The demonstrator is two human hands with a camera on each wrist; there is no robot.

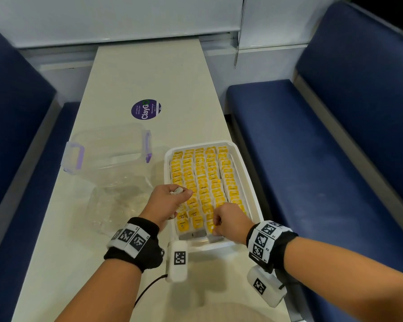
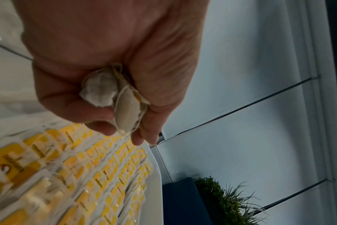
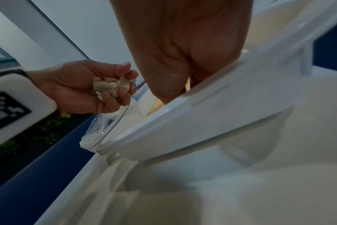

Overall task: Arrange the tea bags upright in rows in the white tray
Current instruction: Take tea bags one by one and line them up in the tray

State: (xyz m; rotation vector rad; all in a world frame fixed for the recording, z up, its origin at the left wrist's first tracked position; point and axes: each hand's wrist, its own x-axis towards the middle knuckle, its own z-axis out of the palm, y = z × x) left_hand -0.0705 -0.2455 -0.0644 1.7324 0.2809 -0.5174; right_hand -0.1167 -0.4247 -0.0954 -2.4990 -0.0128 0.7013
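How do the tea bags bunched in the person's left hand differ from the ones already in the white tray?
The tea bags in the left hand are crumpled in a loose bunch with strings tangled; the tea bags in the white tray stand in neat rows. The held ones show mostly pale paper; the trayed ones show yellow tags on top. The held bunch hangs above the white tray; the others rest inside it. Both have yellow tags.

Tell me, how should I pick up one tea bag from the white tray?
Pinch its yellow tag at the top, coming straight down from above. The tea bags stand upright, packed tightly in rows inside the tray, so probably only their top edges are free to grab.
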